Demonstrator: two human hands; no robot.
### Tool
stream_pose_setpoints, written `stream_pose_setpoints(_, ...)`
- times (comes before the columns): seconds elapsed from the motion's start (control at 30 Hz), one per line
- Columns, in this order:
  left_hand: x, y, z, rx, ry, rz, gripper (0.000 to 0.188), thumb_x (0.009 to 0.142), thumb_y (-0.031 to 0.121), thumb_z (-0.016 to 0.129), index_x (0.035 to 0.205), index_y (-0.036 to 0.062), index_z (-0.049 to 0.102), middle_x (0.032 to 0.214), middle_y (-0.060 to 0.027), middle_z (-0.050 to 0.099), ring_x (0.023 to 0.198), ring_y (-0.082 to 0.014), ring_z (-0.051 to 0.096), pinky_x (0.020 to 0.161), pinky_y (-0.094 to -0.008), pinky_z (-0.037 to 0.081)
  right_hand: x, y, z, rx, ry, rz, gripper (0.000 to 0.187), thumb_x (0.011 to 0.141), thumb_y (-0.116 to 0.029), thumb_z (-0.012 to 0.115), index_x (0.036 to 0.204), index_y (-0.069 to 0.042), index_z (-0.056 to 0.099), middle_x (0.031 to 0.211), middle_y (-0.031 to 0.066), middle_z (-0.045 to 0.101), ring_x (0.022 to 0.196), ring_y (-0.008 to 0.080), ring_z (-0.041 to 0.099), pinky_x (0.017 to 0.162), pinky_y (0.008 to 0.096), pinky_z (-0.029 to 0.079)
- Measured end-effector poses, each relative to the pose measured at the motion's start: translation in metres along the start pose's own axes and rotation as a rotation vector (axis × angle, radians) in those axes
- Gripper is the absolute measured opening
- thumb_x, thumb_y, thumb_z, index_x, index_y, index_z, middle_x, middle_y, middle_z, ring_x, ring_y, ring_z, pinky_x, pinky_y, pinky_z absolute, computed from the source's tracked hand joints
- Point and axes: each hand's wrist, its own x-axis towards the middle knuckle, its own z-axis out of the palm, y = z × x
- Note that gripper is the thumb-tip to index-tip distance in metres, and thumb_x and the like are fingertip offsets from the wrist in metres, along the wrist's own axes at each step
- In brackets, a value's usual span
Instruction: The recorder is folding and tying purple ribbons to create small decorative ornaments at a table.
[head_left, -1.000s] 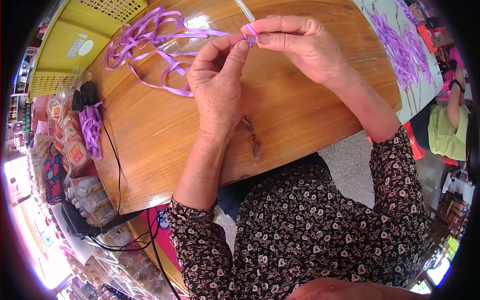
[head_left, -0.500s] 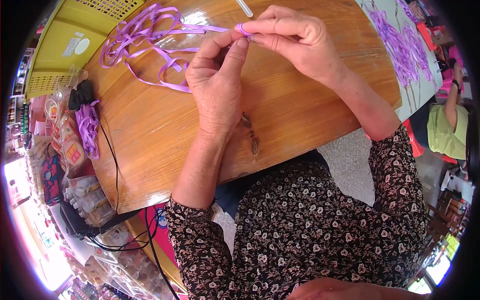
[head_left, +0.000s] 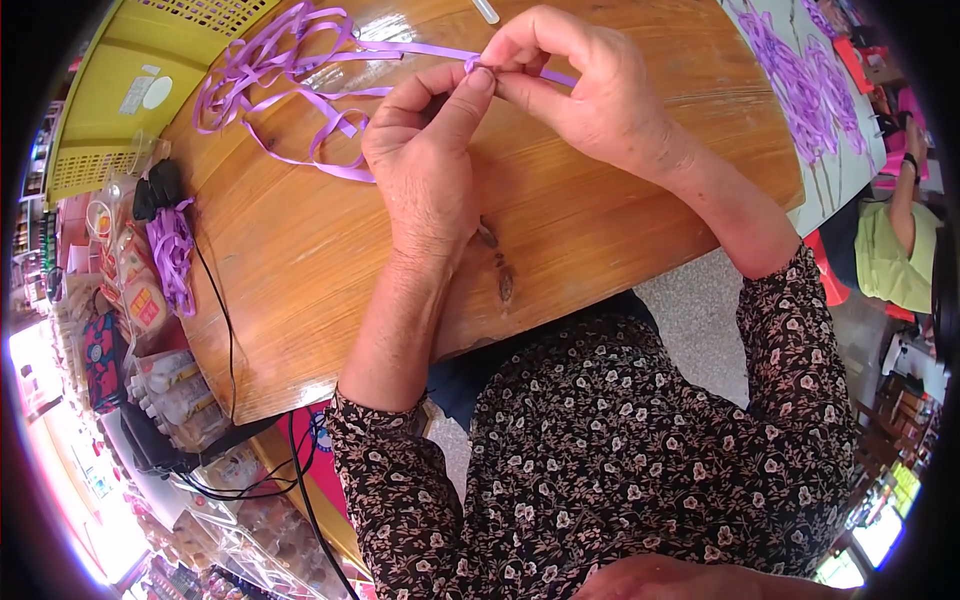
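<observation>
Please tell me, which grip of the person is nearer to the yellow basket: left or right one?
Left. The left grip, pinching purple ribbon, is right of the yellow basket, apart from it; the right grip, at the same ribbon, is farther right, beyond the left one.

The tabletop (head_left: 300, 250) is smooth brown wood with a shiny coat that catches the light, and the purple ribbon (head_left: 430, 49) over it looks like thin, smooth cloth with a little shine. By the tabletop's far left corner is a yellow basket (head_left: 110, 110) of smooth plastic, and beside its left edge are shiny, see-through plastic bags (head_left: 182, 392). Below the tabletop's near edge, the flowery shirt (head_left: 620, 450) is matt cloth and the floor (head_left: 700, 320) looks speckled.
</observation>
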Motion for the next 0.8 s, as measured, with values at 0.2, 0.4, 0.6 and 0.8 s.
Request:
stream_pose_setpoints(0.2,-0.001,0.005,-0.001,-0.11,-0.018,-0.117,0.006,0.082,0.004,0.064,0.086,0.0001,0.066,0.071,0.003,0.057,0.059,-0.0028,0.039,0.052,-0.0174,0.029,0.007,0.012,-0.001,0.526,-0.153,0.185,0.023,0.08,-0.005,0.066,0.101,0.001,0.061,0.083,0.0076,0.066,0.082,0.0092,0.061,0.073,0.0238,0.049)
stream_pose_setpoints(0.4,-0.003,0.011,-0.002,-0.028,-0.068,-0.072,0.01,0.084,0.007,0.064,0.088,-0.0015,0.066,0.074,0.0022,0.059,0.064,-0.0034,0.045,0.056,-0.0177,0.035,0.009,0.011,-0.003,0.414,-0.217,0.105,0.032,0.078,-0.01,0.069,0.109,-0.003,0.061,0.092,0.0078,0.065,0.085,0.0135,0.061,0.076,0.028,0.049)
stream_pose_setpoints(0.6,-0.002,0.009,-0.003,0.205,-0.049,-0.076,0.014,0.083,0.01,0.066,0.089,-0.003,0.066,0.076,0.0013,0.061,0.069,-0.0044,0.051,0.062,-0.0185,0.04,0.024,0.028,-0.018,-0.52,0.051,-1.005,0.018,0.078,0.001,0.061,0.095,0.0,0.065,0.085,0.0111,0.06,0.077,0.0254,0.056,0.067,0.0311,0.047)
stream_pose_setpoints(0.8,0.009,0.009,-0.02,0.08,-0.165,-0.302,0.013,0.078,0.007,0.07,0.087,-0.0014,0.066,0.069,0.003,0.057,0.057,-0.0028,0.042,0.05,-0.0179,0.03,0.033,0.028,-0.025,-0.4,-0.063,-1.144,0.022,0.076,0.002,0.06,0.098,0.002,0.065,0.085,0.0102,0.059,0.077,0.0247,0.056,0.066,0.0304,0.047)
